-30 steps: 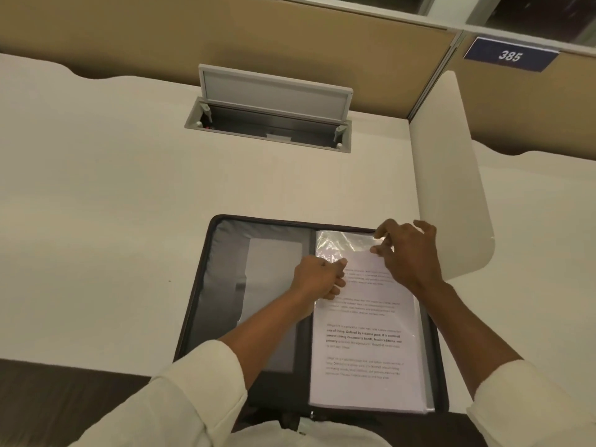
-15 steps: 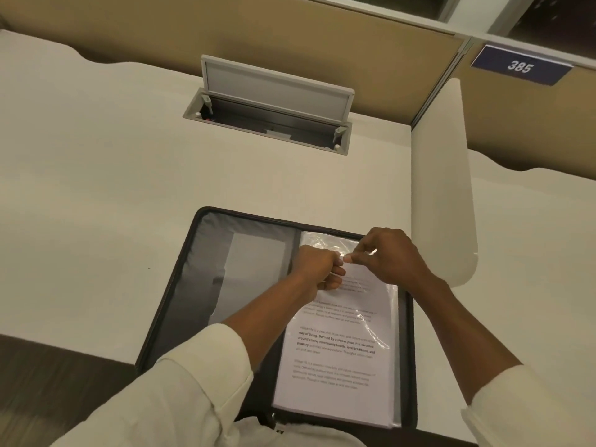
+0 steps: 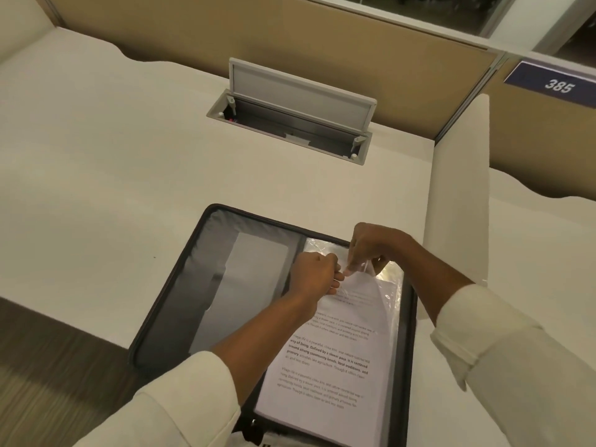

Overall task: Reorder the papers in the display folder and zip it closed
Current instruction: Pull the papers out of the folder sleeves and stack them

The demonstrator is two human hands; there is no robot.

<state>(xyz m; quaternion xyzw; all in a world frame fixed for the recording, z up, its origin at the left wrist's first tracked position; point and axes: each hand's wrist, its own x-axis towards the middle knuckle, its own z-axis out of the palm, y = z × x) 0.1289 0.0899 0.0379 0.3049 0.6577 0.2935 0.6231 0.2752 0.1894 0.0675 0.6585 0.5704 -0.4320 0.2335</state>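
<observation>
A black zip display folder (image 3: pixel 180 285) lies open at the desk's near edge. Its left half is a grey inner cover with a pocket. Its right half holds clear sleeves over printed papers (image 3: pixel 325 366). My left hand (image 3: pixel 314 275) is curled at the top of the front sheet and pinches its upper edge. My right hand (image 3: pixel 371 250) sits just right of it and pinches the clear sleeve's top edge (image 3: pixel 366 269), lifting it off the paper. The two hands almost touch. The folder's zip is undone.
The white desk (image 3: pixel 113 175) has an open grey cable hatch (image 3: pixel 290 114) at the back. A white divider panel (image 3: pixel 458 195) stands just right of the folder. Tan partition walls run behind, with a "385" sign (image 3: pixel 558 85). Dark floor shows at lower left.
My right hand came in from the sleeve's top right corner to meet the left hand, and the sleeve's top edge now lifts off the paper. The camera view shifted.
</observation>
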